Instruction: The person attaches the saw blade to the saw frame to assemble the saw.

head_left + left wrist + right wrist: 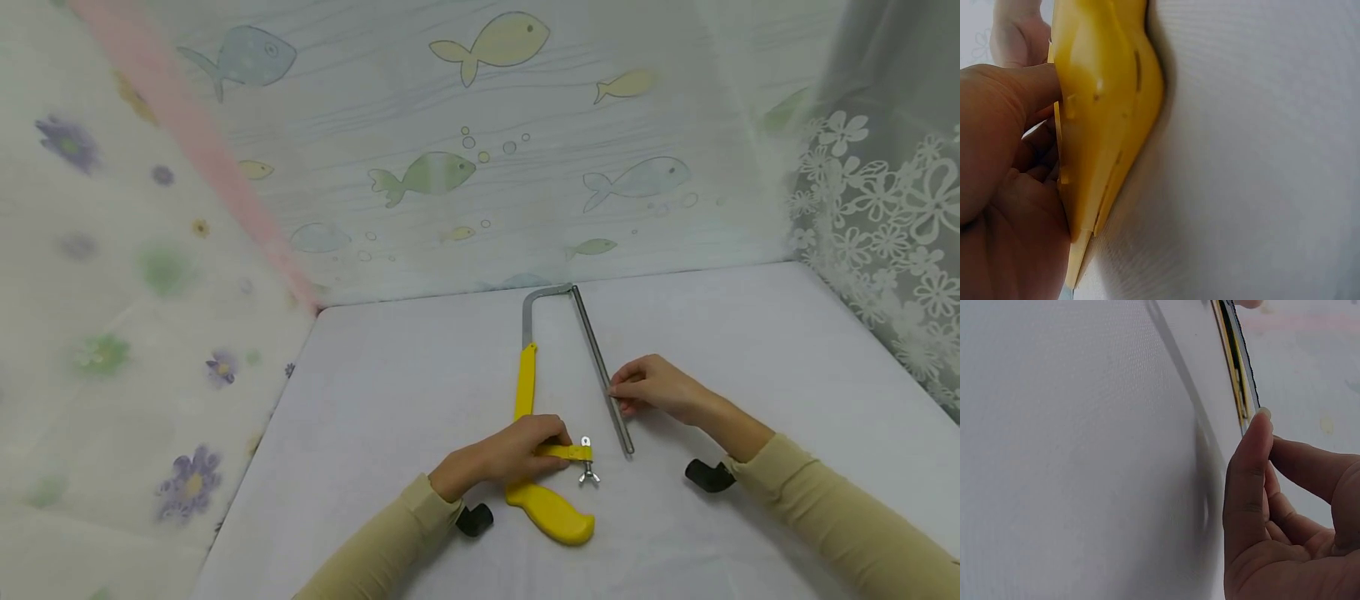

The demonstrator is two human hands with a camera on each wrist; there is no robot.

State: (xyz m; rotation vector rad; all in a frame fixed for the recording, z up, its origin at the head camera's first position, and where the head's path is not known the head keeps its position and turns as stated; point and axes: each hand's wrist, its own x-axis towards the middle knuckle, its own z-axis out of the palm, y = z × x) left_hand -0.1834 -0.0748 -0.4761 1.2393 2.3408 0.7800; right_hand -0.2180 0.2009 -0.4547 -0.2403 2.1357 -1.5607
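A hacksaw with a yellow frame (526, 379) lies on the white table, its grey front bow (527, 321) pointing to the far side. My left hand (517, 450) grips the yellow frame just above the handle (555, 515). The wing nut (588, 477) sits at the end of the frame's rear arm. A long toothed saw blade (596, 350) meets the bow at its far end. Its near end stands off to the right, apart from the wing nut. My right hand (663, 392) pinches the blade between thumb and fingers. In the right wrist view fingertips (1261, 422) are at the blade's edge.
White cloth covers the table (405, 375). A curtain printed with fish (438, 173) hangs behind it, a flowered sheet (191, 483) on the left and a lace curtain (885, 200) on the right. Black wrist devices (708, 475) show beneath the cuffs.
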